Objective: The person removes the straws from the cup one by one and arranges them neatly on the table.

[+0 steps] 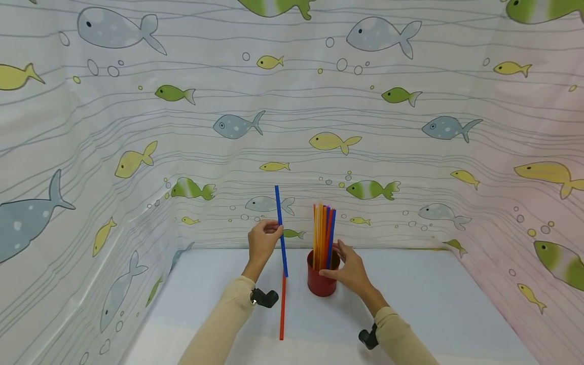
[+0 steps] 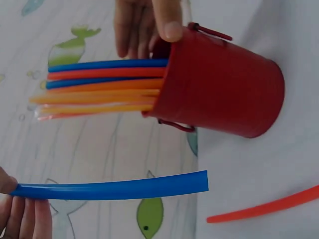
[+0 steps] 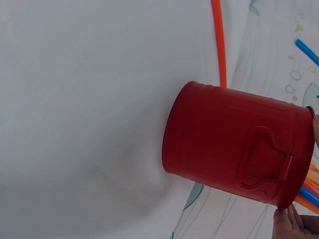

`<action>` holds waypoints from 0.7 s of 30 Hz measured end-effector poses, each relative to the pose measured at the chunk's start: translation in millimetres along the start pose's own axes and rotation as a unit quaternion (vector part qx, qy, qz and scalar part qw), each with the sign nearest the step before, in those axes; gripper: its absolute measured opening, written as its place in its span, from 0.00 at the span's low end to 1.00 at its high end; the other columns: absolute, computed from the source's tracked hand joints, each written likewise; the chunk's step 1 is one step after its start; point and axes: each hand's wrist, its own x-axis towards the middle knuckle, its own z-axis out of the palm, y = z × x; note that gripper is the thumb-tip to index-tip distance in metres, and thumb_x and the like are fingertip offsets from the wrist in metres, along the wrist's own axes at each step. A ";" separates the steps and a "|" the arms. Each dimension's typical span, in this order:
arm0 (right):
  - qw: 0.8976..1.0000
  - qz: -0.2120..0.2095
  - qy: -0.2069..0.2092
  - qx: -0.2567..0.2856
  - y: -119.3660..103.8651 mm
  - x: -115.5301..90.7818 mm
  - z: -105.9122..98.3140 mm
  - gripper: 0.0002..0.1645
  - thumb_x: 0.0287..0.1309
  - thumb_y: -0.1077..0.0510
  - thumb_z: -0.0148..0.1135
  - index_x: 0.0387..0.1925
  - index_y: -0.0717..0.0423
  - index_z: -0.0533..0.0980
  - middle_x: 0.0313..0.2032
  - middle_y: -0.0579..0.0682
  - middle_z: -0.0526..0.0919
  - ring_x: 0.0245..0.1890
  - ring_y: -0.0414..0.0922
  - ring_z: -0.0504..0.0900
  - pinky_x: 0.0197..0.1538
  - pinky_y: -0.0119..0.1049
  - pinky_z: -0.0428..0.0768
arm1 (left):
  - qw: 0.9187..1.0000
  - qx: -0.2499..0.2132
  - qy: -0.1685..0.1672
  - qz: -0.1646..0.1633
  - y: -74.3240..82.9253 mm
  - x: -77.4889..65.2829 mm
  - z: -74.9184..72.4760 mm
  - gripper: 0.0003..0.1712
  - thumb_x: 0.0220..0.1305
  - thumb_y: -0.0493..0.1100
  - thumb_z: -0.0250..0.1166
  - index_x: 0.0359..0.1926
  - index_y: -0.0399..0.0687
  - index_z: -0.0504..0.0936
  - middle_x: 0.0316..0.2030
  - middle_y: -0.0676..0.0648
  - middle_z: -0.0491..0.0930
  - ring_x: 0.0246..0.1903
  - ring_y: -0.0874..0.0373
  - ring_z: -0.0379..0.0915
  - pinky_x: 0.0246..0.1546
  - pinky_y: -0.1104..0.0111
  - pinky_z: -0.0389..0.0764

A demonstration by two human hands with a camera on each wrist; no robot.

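Observation:
In the head view my left hand [image 1: 264, 239] pinches a blue straw [image 1: 281, 230] and holds it nearly upright, its lower end close to the far end of a red straw [image 1: 283, 309] on the table. Left wrist view: thumb and fingers close on one end of the blue straw [image 2: 114, 190]. My right hand [image 1: 349, 268] grips the rim of a small red bucket [image 1: 321, 284] with side handles, thumb at the front and fingers at the far side. Several orange, yellow, red and blue straws [image 1: 323, 235] stand in the bucket. In the right wrist view the bucket [image 3: 229, 139] hides most of that hand.
The white table [image 1: 388, 289] ends at a curtain [image 1: 292, 142] printed with fish, which rises behind it and on both sides. A dark wrist camera [image 1: 265, 298] sits on the left sleeve and another [image 1: 368, 338] on the right.

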 end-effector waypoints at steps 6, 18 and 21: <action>1.000 0.001 -0.001 0.000 0.1 0.7 -0.5 0.62 0.39 0.56 0.82 0.73 0.61 0.56 0.63 0.53 0.72 0.65 0.51 0.70 0.63 0.46 0.68 | 0.998 0.012 -0.007 -0.055 -30.1 -19.9 -6.2 0.08 0.56 0.39 0.72 0.37 0.40 0.86 0.30 0.47 0.85 0.31 0.55 0.83 0.31 0.71 0.82; 1.000 0.004 0.001 -0.007 1.2 2.0 -0.4 0.62 0.39 0.54 0.82 0.73 0.60 0.56 0.63 0.53 0.72 0.65 0.50 0.70 0.63 0.45 0.69 | 0.990 0.029 -0.032 -0.133 -72.5 -59.0 -12.6 0.08 0.56 0.38 0.72 0.37 0.38 0.85 0.29 0.46 0.85 0.28 0.56 0.82 0.29 0.70 0.83; 1.000 0.001 0.002 -0.006 1.4 2.0 -0.6 0.63 0.39 0.53 0.82 0.73 0.61 0.56 0.63 0.53 0.72 0.65 0.51 0.70 0.63 0.46 0.69 | 0.988 0.030 -0.041 -0.148 -80.3 -67.8 -12.9 0.08 0.56 0.38 0.71 0.36 0.38 0.85 0.29 0.46 0.85 0.27 0.57 0.82 0.29 0.69 0.83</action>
